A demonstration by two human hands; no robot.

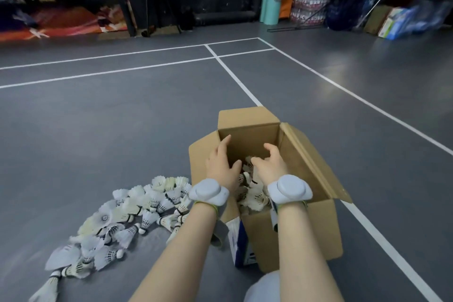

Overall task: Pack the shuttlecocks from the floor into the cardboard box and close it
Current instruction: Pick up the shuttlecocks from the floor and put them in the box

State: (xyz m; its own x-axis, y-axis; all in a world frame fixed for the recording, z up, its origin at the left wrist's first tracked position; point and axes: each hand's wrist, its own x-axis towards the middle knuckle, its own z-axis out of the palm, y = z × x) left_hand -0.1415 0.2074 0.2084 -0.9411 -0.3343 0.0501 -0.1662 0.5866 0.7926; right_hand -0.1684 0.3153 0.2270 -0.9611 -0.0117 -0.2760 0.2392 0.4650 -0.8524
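Both hands reach into the open cardboard box (301,235) at lower centre. The left hand (221,165) and right hand (270,163) hang released, fingers loosely spread, holding nothing, above shuttlecocks (252,196) inside. More shuttlecocks (127,213) lie on the floor (98,130) at lower left.

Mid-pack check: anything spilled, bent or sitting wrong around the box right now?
Nothing looks damaged. The cardboard box stands upright with its flaps open, and both the left hand and right hand are over it, empty. The heap of shuttlecocks on the floor to its left is just the unpacked remainder.
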